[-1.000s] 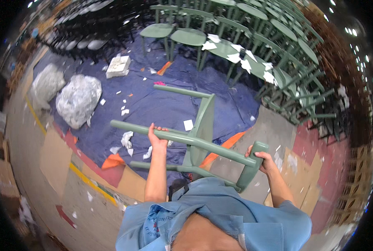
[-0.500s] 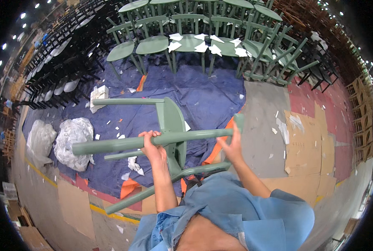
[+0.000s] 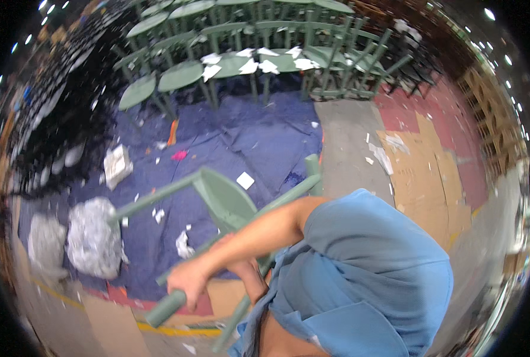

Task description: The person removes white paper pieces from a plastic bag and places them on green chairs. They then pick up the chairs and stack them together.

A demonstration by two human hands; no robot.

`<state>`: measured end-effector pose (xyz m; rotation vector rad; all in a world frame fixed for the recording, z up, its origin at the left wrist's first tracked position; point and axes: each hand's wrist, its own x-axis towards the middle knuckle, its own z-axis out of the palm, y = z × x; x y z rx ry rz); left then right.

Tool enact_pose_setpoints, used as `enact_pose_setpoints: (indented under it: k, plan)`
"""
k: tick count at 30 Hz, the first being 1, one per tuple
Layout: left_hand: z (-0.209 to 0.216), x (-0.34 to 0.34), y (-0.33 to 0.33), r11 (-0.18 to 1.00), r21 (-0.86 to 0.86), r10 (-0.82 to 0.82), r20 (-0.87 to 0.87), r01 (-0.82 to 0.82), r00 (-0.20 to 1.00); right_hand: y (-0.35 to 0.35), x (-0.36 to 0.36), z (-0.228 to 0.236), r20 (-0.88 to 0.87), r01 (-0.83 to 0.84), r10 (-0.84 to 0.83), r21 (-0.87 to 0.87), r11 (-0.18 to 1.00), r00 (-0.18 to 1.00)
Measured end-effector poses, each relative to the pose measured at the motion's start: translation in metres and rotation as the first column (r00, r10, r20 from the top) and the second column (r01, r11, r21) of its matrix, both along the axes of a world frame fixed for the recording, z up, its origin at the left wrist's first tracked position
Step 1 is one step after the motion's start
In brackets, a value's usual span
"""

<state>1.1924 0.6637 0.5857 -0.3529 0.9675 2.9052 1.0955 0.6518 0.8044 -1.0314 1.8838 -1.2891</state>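
Note:
A green wooden chair is tipped on its side in front of me, its seat edge toward the far side and its legs pointing left. My right arm reaches across my body, and my right hand is wrapped round one chair leg close to its end. Behind that forearm, my left hand holds the same leg farther up; its fingers are partly hidden. The chair's back end points to the right, beside my blue sleeve.
Rows of stacked green chairs with white paper pieces stand at the far side. A blue sheet covers the floor. Crumpled clear plastic bundles and a white block lie left. Flattened cardboard lies right.
My right hand has left the chair's right end and crossed over to the leg's left end. The chair has tilted, its leg end dropping toward me. My left hand moved nearer my body.

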Motion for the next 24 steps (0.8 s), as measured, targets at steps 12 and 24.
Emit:
enact_pose_setpoints:
  k: [12,24]
  plan:
    - [0.026,-0.098,0.041,0.846,-0.277,-0.459,0.053,0.455,0.887,0.154,0.066,0.031,-0.285,0.625,-0.654,-0.198,0.756,0.701]
    - [0.024,-0.148,0.094,0.741,-0.405,-0.538,0.121,0.537,0.834,0.293,0.062,0.015,-0.257,0.863,-0.964,-0.467,0.191,0.074]
